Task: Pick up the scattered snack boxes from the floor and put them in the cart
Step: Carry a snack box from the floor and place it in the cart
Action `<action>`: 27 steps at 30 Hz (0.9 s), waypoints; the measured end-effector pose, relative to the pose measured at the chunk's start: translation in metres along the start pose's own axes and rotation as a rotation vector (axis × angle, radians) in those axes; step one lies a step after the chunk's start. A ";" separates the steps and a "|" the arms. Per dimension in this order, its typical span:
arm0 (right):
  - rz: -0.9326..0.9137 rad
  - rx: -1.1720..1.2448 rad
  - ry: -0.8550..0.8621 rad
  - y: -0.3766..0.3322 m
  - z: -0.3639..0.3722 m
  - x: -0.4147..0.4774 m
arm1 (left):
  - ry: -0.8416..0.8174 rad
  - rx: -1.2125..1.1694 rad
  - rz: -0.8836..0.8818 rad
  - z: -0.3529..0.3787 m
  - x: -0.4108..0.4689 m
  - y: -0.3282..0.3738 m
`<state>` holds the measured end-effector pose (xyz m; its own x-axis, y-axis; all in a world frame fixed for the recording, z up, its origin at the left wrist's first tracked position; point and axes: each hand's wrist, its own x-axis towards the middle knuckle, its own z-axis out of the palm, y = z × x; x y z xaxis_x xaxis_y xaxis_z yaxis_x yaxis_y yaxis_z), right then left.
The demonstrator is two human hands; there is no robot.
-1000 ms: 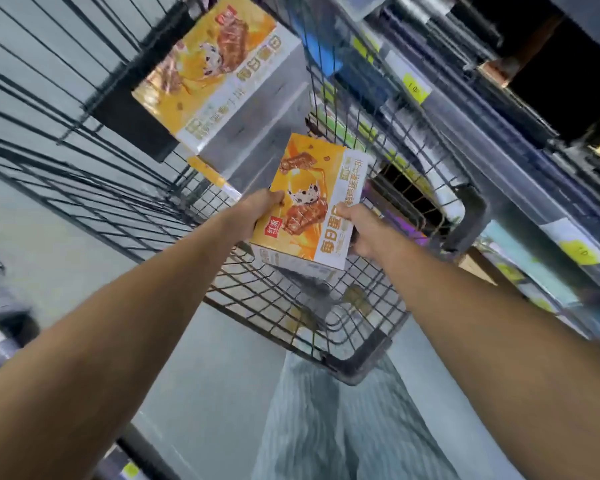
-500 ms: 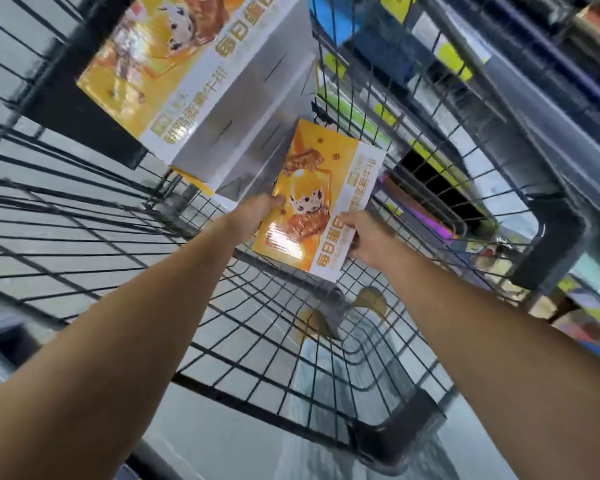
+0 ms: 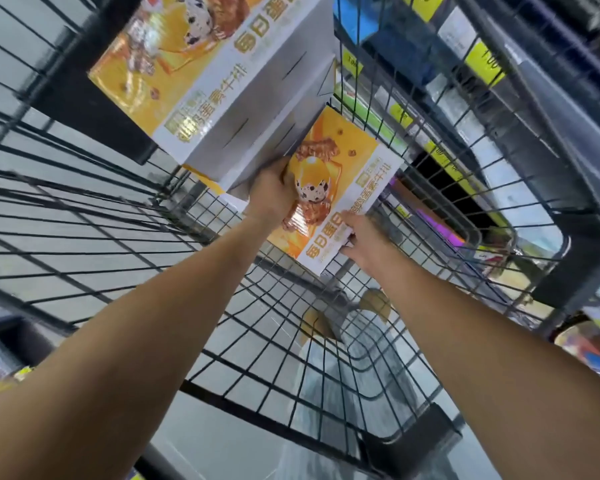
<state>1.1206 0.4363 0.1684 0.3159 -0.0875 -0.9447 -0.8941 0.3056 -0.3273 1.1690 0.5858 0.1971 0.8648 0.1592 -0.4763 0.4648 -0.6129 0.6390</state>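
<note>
I hold an orange-and-white snack box (image 3: 340, 188) with both hands low inside the black wire cart (image 3: 125, 216). My left hand (image 3: 272, 195) grips its left edge, thumb across the printed face. At the box's near right corner my right hand (image 3: 364, 242) pinches the white edge. The box lies tilted beside a stack of matching snack boxes (image 3: 219, 74) that stands in the far part of the cart, its far edge tucked against their grey side.
Store shelves with yellow price tags (image 3: 482, 64) and coloured packages run along the right of the cart. The cart's black corner bumper (image 3: 413, 441) is near me, and my grey trousers (image 3: 326, 393) show through the wire floor. Grey floor lies to the left.
Both hands have carried the box forward and down into the cart, from above the rim to beside the stacked boxes. The view has moved closer to the cart.
</note>
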 end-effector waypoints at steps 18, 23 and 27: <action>-0.269 -0.081 -0.043 -0.036 -0.046 -0.114 | -0.030 -0.480 -0.295 -0.014 -0.109 0.069; -0.326 -0.015 -0.075 -0.057 -0.092 -0.178 | -0.099 -0.450 -0.177 -0.014 -0.149 0.129; -0.417 0.079 -0.046 -0.054 -0.141 -0.219 | -0.235 -0.368 0.024 -0.009 -0.175 0.172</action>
<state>1.0547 0.3051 0.3904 0.6608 -0.1767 -0.7295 -0.6603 0.3251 -0.6770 1.0995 0.4591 0.3959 0.8294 -0.0583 -0.5556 0.5183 -0.2909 0.8042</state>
